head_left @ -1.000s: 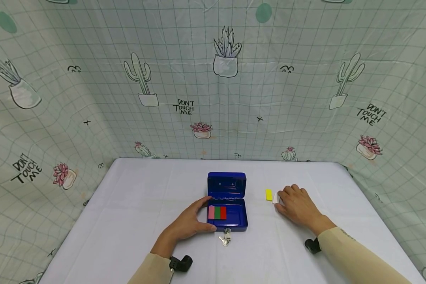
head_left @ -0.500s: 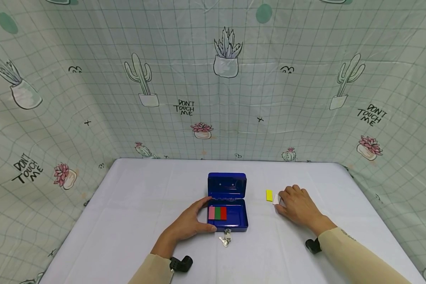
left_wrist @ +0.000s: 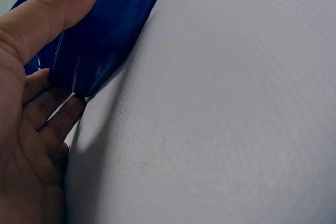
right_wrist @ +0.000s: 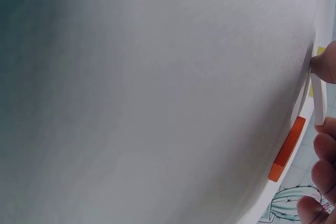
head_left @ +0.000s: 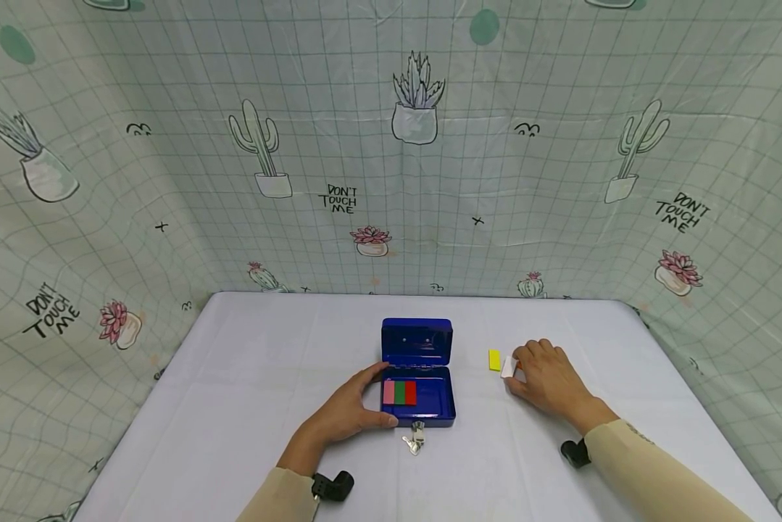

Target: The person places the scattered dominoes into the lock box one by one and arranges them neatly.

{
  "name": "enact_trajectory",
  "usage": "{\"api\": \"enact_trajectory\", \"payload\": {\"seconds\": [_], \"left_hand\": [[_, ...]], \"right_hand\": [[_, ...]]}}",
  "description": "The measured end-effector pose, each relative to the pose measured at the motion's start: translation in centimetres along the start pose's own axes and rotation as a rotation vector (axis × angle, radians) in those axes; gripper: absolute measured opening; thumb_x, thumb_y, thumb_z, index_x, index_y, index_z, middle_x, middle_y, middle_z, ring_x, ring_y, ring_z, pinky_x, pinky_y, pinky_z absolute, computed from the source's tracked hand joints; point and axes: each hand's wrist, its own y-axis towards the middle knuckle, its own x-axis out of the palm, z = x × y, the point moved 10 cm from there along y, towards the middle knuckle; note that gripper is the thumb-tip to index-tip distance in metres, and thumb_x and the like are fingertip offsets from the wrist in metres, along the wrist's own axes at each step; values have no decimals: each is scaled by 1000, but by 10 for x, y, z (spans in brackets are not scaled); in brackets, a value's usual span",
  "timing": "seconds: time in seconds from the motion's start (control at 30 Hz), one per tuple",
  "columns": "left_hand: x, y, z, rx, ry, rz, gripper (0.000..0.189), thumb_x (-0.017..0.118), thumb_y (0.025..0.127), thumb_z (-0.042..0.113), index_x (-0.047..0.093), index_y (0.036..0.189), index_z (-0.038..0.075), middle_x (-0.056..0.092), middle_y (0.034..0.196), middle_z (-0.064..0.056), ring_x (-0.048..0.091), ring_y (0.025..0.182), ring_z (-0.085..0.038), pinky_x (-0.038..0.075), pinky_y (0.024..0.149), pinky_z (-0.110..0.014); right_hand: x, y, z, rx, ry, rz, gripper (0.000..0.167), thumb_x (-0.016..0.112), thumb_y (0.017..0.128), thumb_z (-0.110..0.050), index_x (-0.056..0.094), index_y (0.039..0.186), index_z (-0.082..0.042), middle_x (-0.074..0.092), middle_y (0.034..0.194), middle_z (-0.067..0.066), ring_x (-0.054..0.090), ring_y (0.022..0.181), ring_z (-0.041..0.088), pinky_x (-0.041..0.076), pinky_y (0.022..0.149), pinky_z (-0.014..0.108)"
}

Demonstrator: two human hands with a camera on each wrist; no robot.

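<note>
A blue cash box (head_left: 438, 395) stands with its lid (head_left: 417, 341) raised. Pink (head_left: 388, 392), green (head_left: 400, 392) and red (head_left: 410, 392) blocks lie side by side in its left part. My left hand (head_left: 346, 409) grips the box's left side, thumb at the front corner and fingers at the back; the left wrist view shows the thumb on the blue wall (left_wrist: 100, 40). To the right, my right hand (head_left: 550, 377) pinches a white block (right_wrist: 318, 99) between thumb and fingertips. An orange block (right_wrist: 286, 150) lies on the cloth under this hand.
A yellow block (head_left: 494, 360) lies just left of the white one. Keys (head_left: 413, 441) hang from the lock at the box's front. White cloth (head_left: 267, 377) covers the table, and a printed curtain (head_left: 391, 167) rises behind it and on both sides.
The white block shows a little more beside my right fingertips, and a bit of orange now appears under that hand. My left hand and the box keep their places.
</note>
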Motion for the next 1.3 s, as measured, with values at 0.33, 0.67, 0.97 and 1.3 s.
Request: {"api": "enact_trajectory", "payload": {"seconds": [0.33, 0.67, 0.97, 1.3], "left_hand": [[0, -1, 0, -14, 9, 5, 102, 94, 78, 41, 39, 164, 27, 38, 169, -13, 33, 156, -41, 25, 124, -70], [0, 1, 1, -8, 7, 4, 103, 94, 78, 40, 39, 164, 25, 38, 169, -14, 33, 157, -41, 26, 124, -70], [-1, 0, 0, -17, 16, 9, 103, 94, 78, 41, 39, 164, 26, 38, 169, -13, 34, 156, -41, 27, 123, -71], [0, -1, 0, -14, 12, 7, 103, 94, 78, 40, 39, 164, 25, 39, 168, -14, 35, 155, -41, 27, 123, -71]], "right_hand": [[-2, -1, 1, 3, 6, 17, 41, 84, 85, -34, 66, 105, -3, 62, 94, 7, 54, 91, 30, 44, 75, 44], [-4, -2, 0, -12, -11, 45, 43, 85, 82, -35, 66, 104, -3, 61, 92, 6, 54, 91, 29, 44, 76, 44], [-10, -4, -4, -46, -10, 74, 42, 86, 80, -35, 67, 102, -4, 58, 87, 2, 52, 86, 26, 42, 73, 41], [-18, -5, -15, -99, -17, 122, 42, 86, 78, -33, 69, 103, -3, 61, 90, 3, 54, 86, 26, 44, 75, 41]]}}
